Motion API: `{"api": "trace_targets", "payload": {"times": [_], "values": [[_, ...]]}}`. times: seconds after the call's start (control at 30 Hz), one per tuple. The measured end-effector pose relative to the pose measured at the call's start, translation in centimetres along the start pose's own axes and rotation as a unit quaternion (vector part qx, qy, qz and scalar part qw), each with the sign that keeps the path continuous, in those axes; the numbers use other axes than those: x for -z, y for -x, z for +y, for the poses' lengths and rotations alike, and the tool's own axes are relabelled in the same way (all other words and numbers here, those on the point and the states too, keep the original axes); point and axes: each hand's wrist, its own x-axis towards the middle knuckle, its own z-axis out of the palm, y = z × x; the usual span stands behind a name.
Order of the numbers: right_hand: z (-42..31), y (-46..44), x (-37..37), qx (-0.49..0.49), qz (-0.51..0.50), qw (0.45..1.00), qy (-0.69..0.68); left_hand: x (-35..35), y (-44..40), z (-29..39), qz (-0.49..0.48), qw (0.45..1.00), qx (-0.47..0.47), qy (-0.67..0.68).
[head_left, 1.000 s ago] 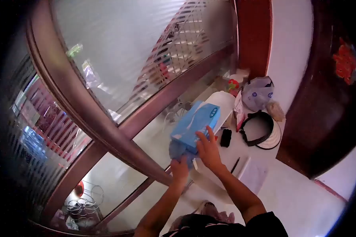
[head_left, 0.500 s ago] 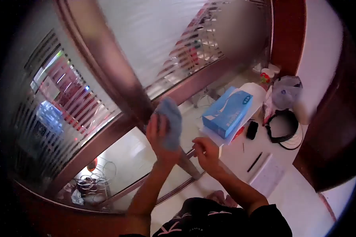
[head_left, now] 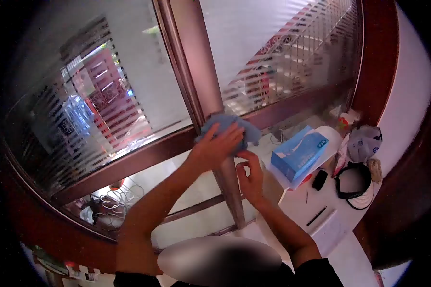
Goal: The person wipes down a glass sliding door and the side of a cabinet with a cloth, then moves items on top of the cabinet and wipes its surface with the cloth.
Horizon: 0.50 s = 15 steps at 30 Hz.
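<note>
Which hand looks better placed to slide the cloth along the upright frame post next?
Probably the left hand: it lies spread over the blue cloth, against the post. The right hand is bent near the cloth's lower edge; whether it touches is unclear.

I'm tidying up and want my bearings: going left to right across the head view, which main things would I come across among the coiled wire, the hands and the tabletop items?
Coiled white wire, left hand, right hand, blue box, sun visor.
</note>
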Motion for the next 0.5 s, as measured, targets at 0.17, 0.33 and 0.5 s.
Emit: {"api": "trace_targets", "payload": {"times": [0.17,0.33,0.5], "values": [[-6.6,-7.8,0.1,0.229,0.085,0.968,0.051,6.7,-6.0,-9.1,0.085,0.984,0.153,0.030],[-12.0,-16.4,-1.0,0.303,0.103,0.947,-0.040,8.9,-8.0,-11.4,0.152,0.971,0.136,0.126],[-10.1,-20.2,-3.2,0.288,0.036,0.949,-0.126,8.7,-7.3,-12.7,0.184,0.949,0.105,0.233]]}}
